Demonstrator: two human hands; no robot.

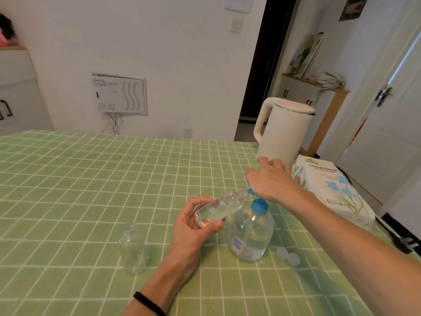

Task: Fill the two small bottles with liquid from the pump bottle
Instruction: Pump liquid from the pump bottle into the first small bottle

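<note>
Green checked tablecloth (95, 179), soft cloth with a few creases, white wall behind. Left hand (193, 226) has fingers curled round the base and lower body of a small clear bottle (219, 209), tilted almost flat, its open neck touching the blue spout (250, 191) of the pump bottle (250, 233). Right hand (273, 179) lies palm-down over the pump head, fingers spread loosely forward, gripping nothing that I can make out (pressing, probably). Small bottle is thin clear plastic, partly filled: judged light, slightly squeezable, slick if wet, so a low grip near the base suits it. Pump bottle is round-shouldered, clear, with a blue collar and liquid inside; heavier and steady on the cloth. Second small bottle (132, 247) stands upright, uncapped, left of the wrist, looks empty and easily toppled. Two pale caps (288, 257) lie just right of the pump bottle. White kettle (283, 131) and tissue box (330, 190) beyond.
</note>
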